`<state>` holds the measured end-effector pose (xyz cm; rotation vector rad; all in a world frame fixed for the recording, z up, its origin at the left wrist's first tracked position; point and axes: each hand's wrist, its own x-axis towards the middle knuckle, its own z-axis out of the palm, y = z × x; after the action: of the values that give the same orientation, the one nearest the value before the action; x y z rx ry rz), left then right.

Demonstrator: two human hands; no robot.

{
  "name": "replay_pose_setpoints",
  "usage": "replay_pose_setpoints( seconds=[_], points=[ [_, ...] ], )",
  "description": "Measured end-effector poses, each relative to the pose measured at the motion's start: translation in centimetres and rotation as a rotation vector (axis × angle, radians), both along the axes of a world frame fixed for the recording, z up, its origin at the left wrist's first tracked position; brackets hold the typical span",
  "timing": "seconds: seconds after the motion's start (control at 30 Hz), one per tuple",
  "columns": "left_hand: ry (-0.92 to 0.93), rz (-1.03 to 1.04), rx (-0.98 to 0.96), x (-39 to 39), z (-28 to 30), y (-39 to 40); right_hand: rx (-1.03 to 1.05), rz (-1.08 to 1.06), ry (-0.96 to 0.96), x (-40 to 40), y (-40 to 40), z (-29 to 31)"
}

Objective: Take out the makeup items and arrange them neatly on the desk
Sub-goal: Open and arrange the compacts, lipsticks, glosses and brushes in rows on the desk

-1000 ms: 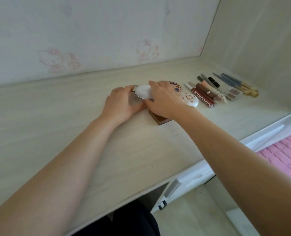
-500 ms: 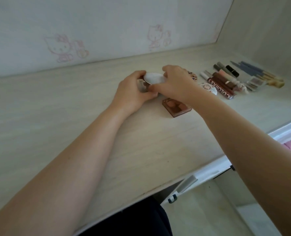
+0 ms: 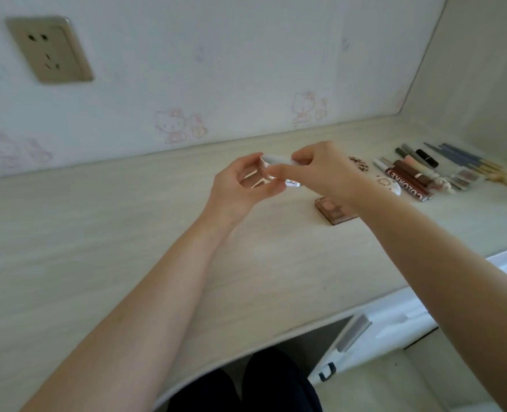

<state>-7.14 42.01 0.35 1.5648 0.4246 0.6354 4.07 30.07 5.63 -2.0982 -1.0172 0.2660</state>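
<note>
Holding a small white compact [image 3: 279, 168] above the desk [image 3: 127, 248], just left of the brown palette [image 3: 334, 211]: left hand [image 3: 240, 188] curling thumb and fingers round its lower, mirrored part, right hand [image 3: 317, 171] pinching the white lid at the top. Lying flat on the desk, beside that palette toward the right: a round patterned compact [image 3: 390, 184], a row of lip tubes [image 3: 406, 179] and blue-handled brushes [image 3: 469, 162]. Sitting far left of the palette, up on the wall: a socket [image 3: 48, 49].
</note>
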Motion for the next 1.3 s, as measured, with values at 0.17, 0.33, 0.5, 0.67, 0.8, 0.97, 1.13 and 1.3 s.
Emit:
replay_pose_setpoints(
  seconds=[0.17, 0.33, 0.5, 0.67, 0.8, 0.97, 1.13, 1.3],
  points=[
    [-0.013, -0.004, -0.045, -4.1, 0.8, 0.0, 0.054, 0.055, 0.078, -3.6, 0.4, 0.3],
    [-0.057, 0.045, -0.087, -8.6, 1.1, 0.2, 0.105, 0.167, 0.106, -7.5, 1.2, -0.6],
    [-0.116, 0.143, -0.109, -12.4, 0.5, 1.4, 0.221, 0.226, 0.208, -11.4, 3.3, -2.3],
    [-0.159, 0.203, -0.113, -15.3, -0.2, 3.0, 0.355, 0.211, 0.246, -14.3, 6.1, -4.2],
    [-0.177, 0.263, -0.163, -16.2, -0.4, 3.7, 0.438, 0.211, 0.338, -15.9, 8.0, -5.4],
    [-0.140, 0.258, -0.121, -17.4, -1.0, 4.2, 0.378, 0.289, 0.318, -16.2, 8.2, -6.1],
    [-0.120, 0.244, -0.064, -18.0, -1.5, 4.2, 0.361, 0.341, 0.294, -16.0, 7.8, -6.7],
    [-0.124, 0.268, -0.059, -18.1, -1.5, 4.3, 0.352, 0.380, 0.275, -16.1, 7.8, -6.7]
  ],
)
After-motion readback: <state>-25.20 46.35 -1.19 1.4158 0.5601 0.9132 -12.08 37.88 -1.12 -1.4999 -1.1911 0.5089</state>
